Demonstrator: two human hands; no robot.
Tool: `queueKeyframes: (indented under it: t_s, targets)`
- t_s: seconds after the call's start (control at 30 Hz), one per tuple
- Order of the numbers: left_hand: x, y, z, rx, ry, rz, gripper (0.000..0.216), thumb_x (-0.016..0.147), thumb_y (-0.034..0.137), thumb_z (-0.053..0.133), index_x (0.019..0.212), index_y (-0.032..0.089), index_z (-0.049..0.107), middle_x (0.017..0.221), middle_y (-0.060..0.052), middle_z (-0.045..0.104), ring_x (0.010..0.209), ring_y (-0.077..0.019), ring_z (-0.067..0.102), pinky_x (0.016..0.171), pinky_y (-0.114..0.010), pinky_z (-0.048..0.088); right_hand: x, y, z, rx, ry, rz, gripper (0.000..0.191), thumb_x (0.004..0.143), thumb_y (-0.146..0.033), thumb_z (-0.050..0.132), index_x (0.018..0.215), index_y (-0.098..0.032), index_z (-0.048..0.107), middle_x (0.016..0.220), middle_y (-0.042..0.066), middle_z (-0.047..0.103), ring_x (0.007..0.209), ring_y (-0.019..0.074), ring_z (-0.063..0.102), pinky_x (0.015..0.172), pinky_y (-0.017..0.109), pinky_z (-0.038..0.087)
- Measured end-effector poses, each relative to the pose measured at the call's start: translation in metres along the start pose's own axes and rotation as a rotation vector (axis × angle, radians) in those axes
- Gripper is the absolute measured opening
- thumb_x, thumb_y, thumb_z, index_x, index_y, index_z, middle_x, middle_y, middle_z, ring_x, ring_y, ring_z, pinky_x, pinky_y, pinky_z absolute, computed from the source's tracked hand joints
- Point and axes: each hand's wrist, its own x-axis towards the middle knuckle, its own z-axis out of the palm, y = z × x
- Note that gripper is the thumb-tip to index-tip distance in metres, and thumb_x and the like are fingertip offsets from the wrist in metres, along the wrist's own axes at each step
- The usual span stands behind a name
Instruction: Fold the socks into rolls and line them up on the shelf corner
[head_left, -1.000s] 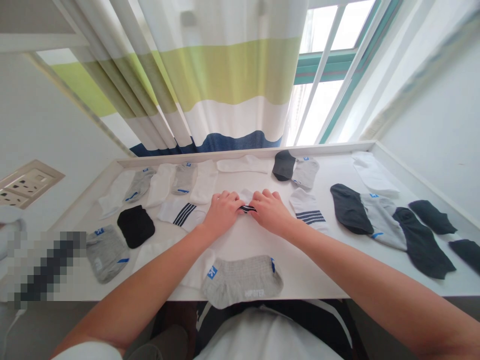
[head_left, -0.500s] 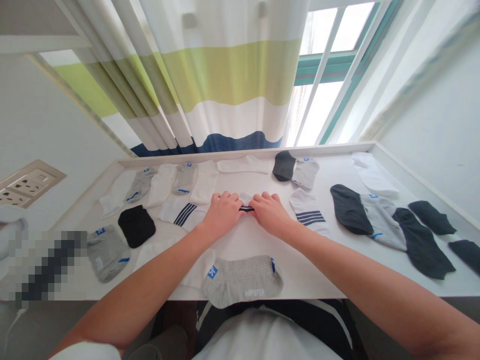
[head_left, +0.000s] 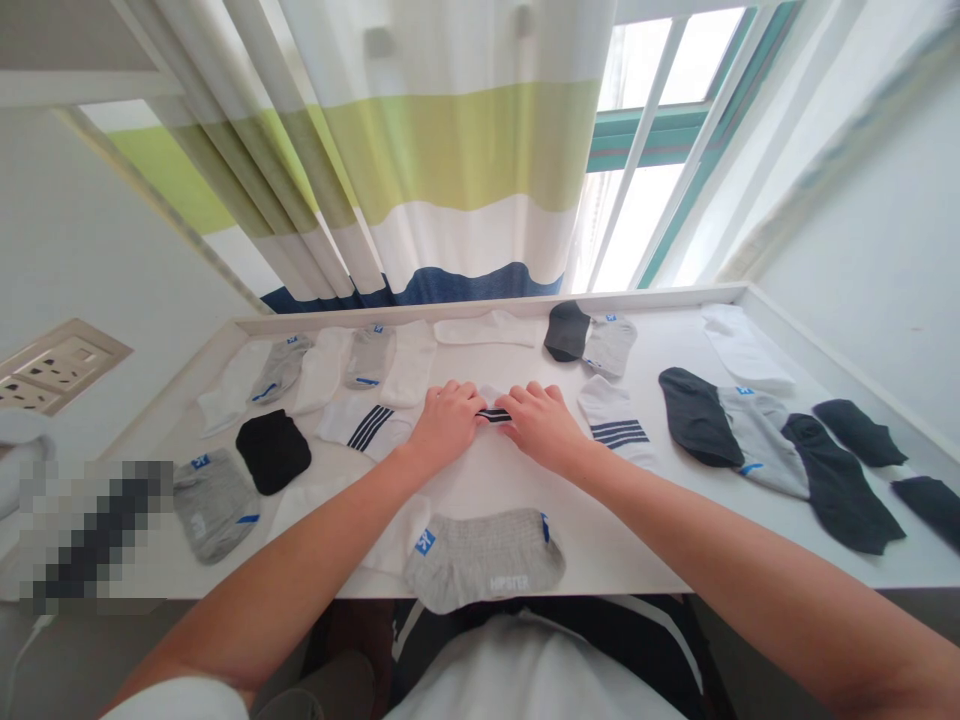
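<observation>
At the middle of the white table, my left hand (head_left: 448, 420) and my right hand (head_left: 538, 420) pinch the two sides of a white sock with black stripes (head_left: 494, 415). Its striped band shows in the gap between my fingers; most of the rest is hidden under my hands. To the right lies a white sock with dark stripes (head_left: 619, 432), and to the left another striped white sock (head_left: 369, 430). Nearer to me, a grey sock (head_left: 487, 562) with a blue tag and printed lettering lies at the front edge.
Several white and grey socks line the back left. A black sock (head_left: 273, 452) and a grey sock (head_left: 216, 508) lie left. Dark socks (head_left: 699, 418) and a white sock (head_left: 746, 350) lie right. A raised rim (head_left: 480, 302) runs along the back, below a curtain (head_left: 465, 150).
Slightly more of the striped band shows between my fingers. My hands hold nearly the same place, and the other socks lie as before.
</observation>
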Motion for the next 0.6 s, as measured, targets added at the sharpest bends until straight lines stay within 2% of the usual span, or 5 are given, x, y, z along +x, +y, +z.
queueKeyframes:
  t_s: [0.13,0.33,0.47,0.6]
  targets:
    - [0.0011,0.0016,-0.0007,0.024,-0.03,-0.012,0.015,0.101,0.026,0.06,0.105,0.022,0.074,0.114,-0.008,0.07,0.113,-0.0275,0.059,0.09,-0.044,0.042,-0.0008,0.0016,0.001,-0.014,0.001,-0.003,0.021,0.1,-0.032,0.061,0.117,-0.02,0.065,0.116,0.011,0.069,0.109,0.0301,0.054,0.085,0.041,0.032]
    - [-0.0018,0.0048,-0.0024,0.116,-0.036,-0.006,0.02,0.104,0.028,0.054,0.106,0.019,0.072,0.114,-0.01,0.069,0.111,-0.0288,0.058,0.09,-0.045,0.04,0.0024,0.0017,-0.0003,-0.025,-0.022,-0.009,0.021,0.104,-0.032,0.053,0.109,-0.02,0.07,0.12,0.014,0.067,0.111,0.0301,0.054,0.086,0.041,0.032]
    - [-0.0052,0.0038,-0.0047,0.113,0.044,0.018,0.024,0.098,0.037,0.066,0.115,0.02,0.07,0.115,-0.01,0.069,0.112,-0.0305,0.058,0.093,-0.047,0.038,0.0046,0.0019,-0.0012,-0.007,-0.029,0.003,0.026,0.106,-0.033,0.05,0.106,-0.019,0.072,0.114,0.013,0.068,0.109,0.0297,0.055,0.084,0.041,0.032]
    - [-0.0031,0.0015,-0.0063,0.077,0.03,0.023,0.023,0.093,0.034,0.073,0.112,0.022,0.071,0.114,-0.009,0.07,0.112,-0.0307,0.058,0.094,-0.047,0.039,0.0071,0.0015,-0.0031,0.006,-0.046,0.011,0.028,0.106,-0.033,0.05,0.104,-0.019,0.073,0.113,0.013,0.069,0.109,0.0298,0.055,0.085,0.041,0.033]
